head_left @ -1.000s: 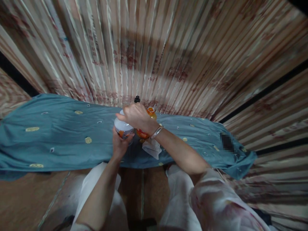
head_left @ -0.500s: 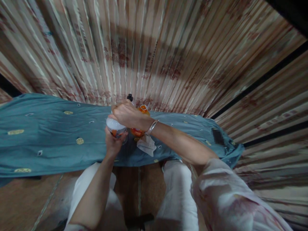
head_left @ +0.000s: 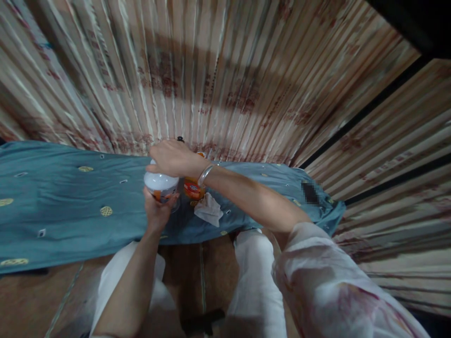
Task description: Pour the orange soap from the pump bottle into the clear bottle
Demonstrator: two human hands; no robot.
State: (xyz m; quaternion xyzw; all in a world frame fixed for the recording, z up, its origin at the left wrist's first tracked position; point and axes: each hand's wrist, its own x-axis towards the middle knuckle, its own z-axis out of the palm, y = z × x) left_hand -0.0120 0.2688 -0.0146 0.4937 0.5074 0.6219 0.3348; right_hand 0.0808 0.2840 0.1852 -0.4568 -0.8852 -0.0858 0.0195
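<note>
A white bottle [head_left: 161, 182] with rounded shoulders and an orange patch on its label stands in front of me. My left hand [head_left: 158, 206] is wrapped round its lower side. Over its top is my right hand [head_left: 172, 158], fingers curled down, hiding the neck or cap beneath. Just right of the white bottle is an orange bottle [head_left: 193, 188] with a label, partly covered by my right wrist and its silver bangle [head_left: 205, 175]. A crumpled white tissue [head_left: 209, 211] lies in front of the orange bottle.
A teal patterned cloth [head_left: 73, 197] covers the long surface. Behind it hangs a pleated curtain [head_left: 197, 70]. A black top [head_left: 180, 139] of some item shows behind my right hand. A pixelated dark patch [head_left: 310, 192] is at the right end. My knees are at the near edge.
The whole view has shifted, so hands and bottles appear slightly further left. My right hand has turned a little on top of the white bottle; my left hand keeps its hold.
</note>
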